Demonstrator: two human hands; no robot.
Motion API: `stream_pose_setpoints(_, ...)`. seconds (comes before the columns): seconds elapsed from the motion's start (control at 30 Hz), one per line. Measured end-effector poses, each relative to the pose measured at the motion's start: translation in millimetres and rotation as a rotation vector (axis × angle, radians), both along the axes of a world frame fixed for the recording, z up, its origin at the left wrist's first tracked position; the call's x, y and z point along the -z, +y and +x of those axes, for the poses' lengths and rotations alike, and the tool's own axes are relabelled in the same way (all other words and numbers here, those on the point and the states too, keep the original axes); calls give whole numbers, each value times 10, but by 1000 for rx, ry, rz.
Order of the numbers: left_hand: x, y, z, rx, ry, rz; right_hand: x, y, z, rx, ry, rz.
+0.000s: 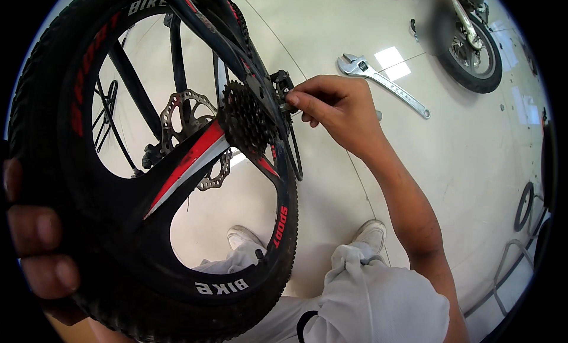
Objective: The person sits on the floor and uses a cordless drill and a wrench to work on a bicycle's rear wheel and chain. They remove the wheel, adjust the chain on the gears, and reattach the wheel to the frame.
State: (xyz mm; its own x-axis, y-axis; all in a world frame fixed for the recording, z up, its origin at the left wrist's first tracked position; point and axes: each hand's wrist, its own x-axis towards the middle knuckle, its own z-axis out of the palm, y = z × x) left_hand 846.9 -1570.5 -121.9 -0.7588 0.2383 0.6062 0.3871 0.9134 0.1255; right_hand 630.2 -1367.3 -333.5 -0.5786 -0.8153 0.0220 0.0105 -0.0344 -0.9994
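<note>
A bicycle's rear wheel (118,207), black with red and white trim on a three-spoke rim, fills the left and middle of the head view. My left hand (44,248) is wrapped round its knobby tyre at the far left, with only the fingers showing. Thumb and forefinger of my right hand (340,109) pinch what looks like the axle nut (286,107), on the outer side of the frame next to the rear derailleur (283,81). Inboard of it sits the black sprocket cassette (245,119). A disc brake rotor (174,115) shows through the wheel's opening.
An adjustable wrench (393,88) lies on the tiled floor beyond my right hand. Another wheel with a black tyre (494,71) stands at the far right. Grey tubing (503,272) is at the right edge. My shoes (371,233) are below the bicycle wheel.
</note>
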Motion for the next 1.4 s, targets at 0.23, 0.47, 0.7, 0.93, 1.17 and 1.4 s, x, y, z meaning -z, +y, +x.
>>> stream_pose_setpoints(0.23,-12,-116,253,-173,78,85,-46,-68,-23,-45,-59,103)
stream_pose_setpoints(0.47,-182,-407,885,-357,163,161,11,65,30,-97,-157,27)
stream_pose_setpoints(0.7,-278,-618,1158,-507,244,250,24,12,-77,-199,180,315)
stream_pose_setpoints(0.93,-186,-536,1312,-680,330,337,153,33,13,48,147,-159)
stream_pose_setpoints(1.17,-175,-519,1605,-845,416,430,45,127,-100,13,208,97)
stream_pose_setpoints(1.4,110,12,948,-1009,494,513,-121,132,-94,-85,-13,207)
